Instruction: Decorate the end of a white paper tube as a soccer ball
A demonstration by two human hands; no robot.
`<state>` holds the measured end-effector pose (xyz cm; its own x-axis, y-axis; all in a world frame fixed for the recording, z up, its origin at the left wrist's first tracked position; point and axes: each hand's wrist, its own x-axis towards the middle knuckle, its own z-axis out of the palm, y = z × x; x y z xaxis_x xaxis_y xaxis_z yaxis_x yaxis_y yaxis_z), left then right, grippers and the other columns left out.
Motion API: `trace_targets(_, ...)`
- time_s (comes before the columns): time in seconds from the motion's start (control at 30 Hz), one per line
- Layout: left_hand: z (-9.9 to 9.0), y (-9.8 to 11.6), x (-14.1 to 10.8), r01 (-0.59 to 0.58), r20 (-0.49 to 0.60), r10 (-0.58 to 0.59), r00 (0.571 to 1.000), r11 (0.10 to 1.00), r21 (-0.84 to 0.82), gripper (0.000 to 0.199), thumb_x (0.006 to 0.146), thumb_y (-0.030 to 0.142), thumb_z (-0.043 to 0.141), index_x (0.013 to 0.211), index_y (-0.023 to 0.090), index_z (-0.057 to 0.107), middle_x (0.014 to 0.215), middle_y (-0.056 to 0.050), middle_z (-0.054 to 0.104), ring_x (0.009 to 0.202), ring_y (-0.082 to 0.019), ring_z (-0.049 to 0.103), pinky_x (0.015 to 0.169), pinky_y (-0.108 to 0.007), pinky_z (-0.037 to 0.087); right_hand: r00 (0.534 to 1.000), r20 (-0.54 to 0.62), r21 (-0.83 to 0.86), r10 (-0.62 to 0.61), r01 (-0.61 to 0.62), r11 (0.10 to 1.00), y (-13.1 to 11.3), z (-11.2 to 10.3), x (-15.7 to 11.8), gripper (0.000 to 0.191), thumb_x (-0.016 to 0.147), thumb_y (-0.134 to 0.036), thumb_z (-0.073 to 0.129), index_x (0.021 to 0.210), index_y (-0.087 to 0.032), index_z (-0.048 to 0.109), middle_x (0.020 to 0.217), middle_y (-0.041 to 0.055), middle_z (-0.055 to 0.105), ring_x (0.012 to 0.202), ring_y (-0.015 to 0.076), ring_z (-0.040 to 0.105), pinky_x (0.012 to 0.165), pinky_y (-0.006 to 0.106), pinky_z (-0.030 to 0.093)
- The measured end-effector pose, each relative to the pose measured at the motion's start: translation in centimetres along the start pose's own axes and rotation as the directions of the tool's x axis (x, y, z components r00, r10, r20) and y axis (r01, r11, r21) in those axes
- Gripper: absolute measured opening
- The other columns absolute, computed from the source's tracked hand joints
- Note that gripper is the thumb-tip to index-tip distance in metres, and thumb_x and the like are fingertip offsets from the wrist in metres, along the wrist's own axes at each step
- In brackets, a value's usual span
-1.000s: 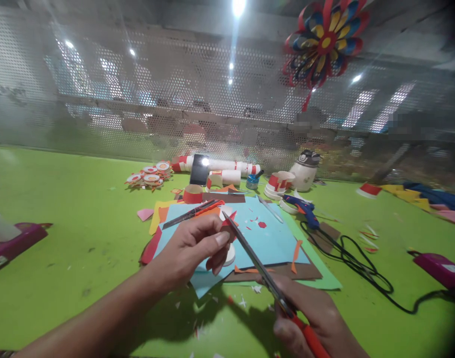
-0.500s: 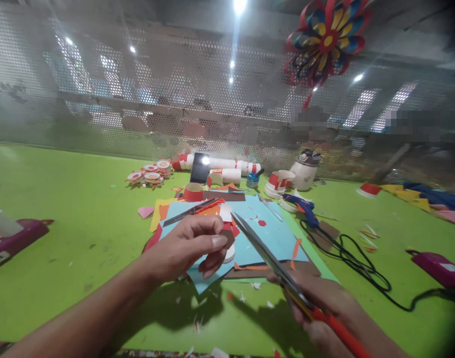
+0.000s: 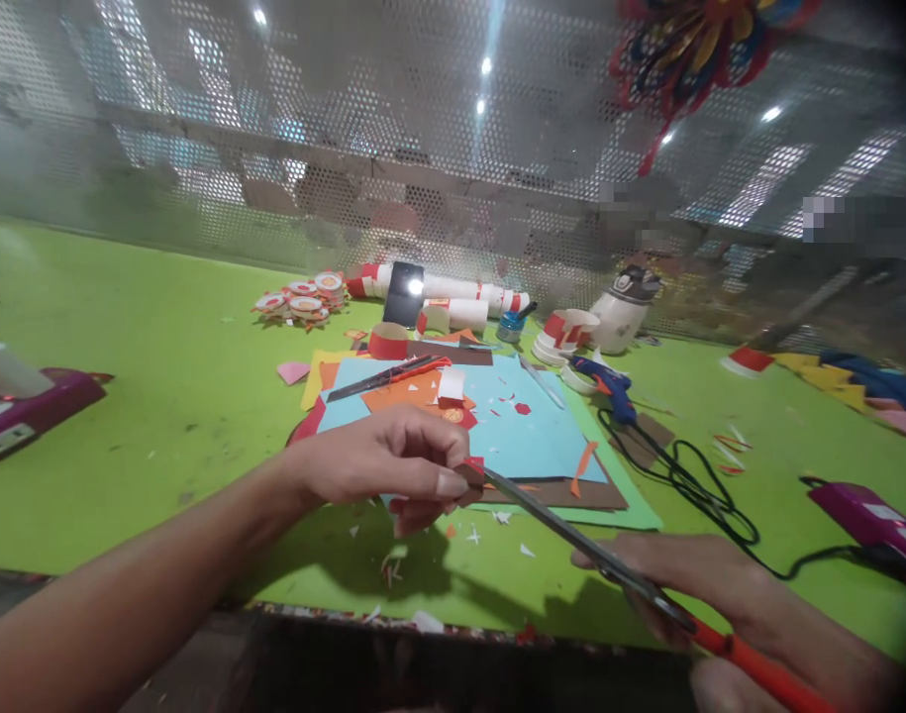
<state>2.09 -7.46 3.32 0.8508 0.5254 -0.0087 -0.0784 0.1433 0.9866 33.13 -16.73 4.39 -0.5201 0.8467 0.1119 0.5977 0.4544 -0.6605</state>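
Pinched between the thumb and fingers of my left hand (image 3: 400, 465) is a small piece of red and brown paper (image 3: 473, 477). My right hand (image 3: 690, 584) is closed round the orange handles of a pair of scissors (image 3: 571, 535). Their long blades point up and left, and the tips meet the paper's right edge; whether they cut into it I cannot tell. Behind my hands lie stacked coloured sheets, a light blue sheet (image 3: 527, 436) on top. A utility knife (image 3: 378, 378) and a small white paper piece (image 3: 451, 386) rest on the stack.
A blue glue gun (image 3: 608, 386) with a black cord lies right of the sheets. Purple power strips (image 3: 41, 416) sit at both sides. At the back are a phone (image 3: 404, 294), white paper rolls (image 3: 459, 314) and a white jug (image 3: 625, 309). Paper scraps litter the front edge.
The scissors' tips have come to the paper in my left hand, and my right hand has shifted right. My left hand has moved slightly right. The camera view has tilted down.
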Motion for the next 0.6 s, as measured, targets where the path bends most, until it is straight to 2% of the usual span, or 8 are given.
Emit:
trace_targets(0.17, 0.1, -0.2, 0.1, 0.011, 0.024, -0.011, 1.0, 1.0, -0.017, 0.02, 0.083, 0.027, 0.064, 0.068, 0.018, 0.053, 0.054, 0.005, 0.044, 0.042, -0.008, 0.044, 0.038, -0.019, 0.037, 0.998, 0.046, -0.009, -0.037, 0.037, 0.999, -0.6, -0.5, 0.7, 0.047, 0.076, -0.055, 0.071, 0.115, -0.028, 0.072, 0.098, 0.0058, 0.075, 0.083, 0.0296, 0.07, 0.062, 0.03, 0.057)
trace_targets(0.33, 0.0, -0.5, 0.4, 0.017, 0.031, -0.017, 0.999, 1.0, -0.004, 0.021, 0.085, 0.023, 0.061, 0.067, 0.017, 0.052, 0.057, 0.004, 0.048, 0.043, -0.007, 0.044, 0.038, -0.017, 0.035, 0.986, 0.141, -0.062, -0.09, 0.099, 0.993, -1.9, -0.6, 1.9, 0.05, 0.083, -0.06, 0.059, 0.122, -0.028, 0.068, 0.097, 0.0052, 0.075, 0.079, 0.0252, 0.07, 0.067, 0.027, 0.057)
trace_targets(0.6, -0.4, -0.9, 0.6, -0.001, 0.058, 0.002, 0.998, 1.0, -0.032, 0.02, 0.086, 0.022, 0.061, 0.069, 0.016, 0.052, 0.056, 0.005, 0.05, 0.042, -0.006, 0.044, 0.04, -0.017, 0.036, 0.983, 0.132, -0.149, -0.131, 0.151, 0.977, -2.0, -0.4, 2.0, 0.049, 0.086, -0.06, 0.056, 0.12, -0.028, 0.068, 0.094, 0.0018, 0.075, 0.074, 0.0195, 0.071, 0.065, 0.021, 0.056)
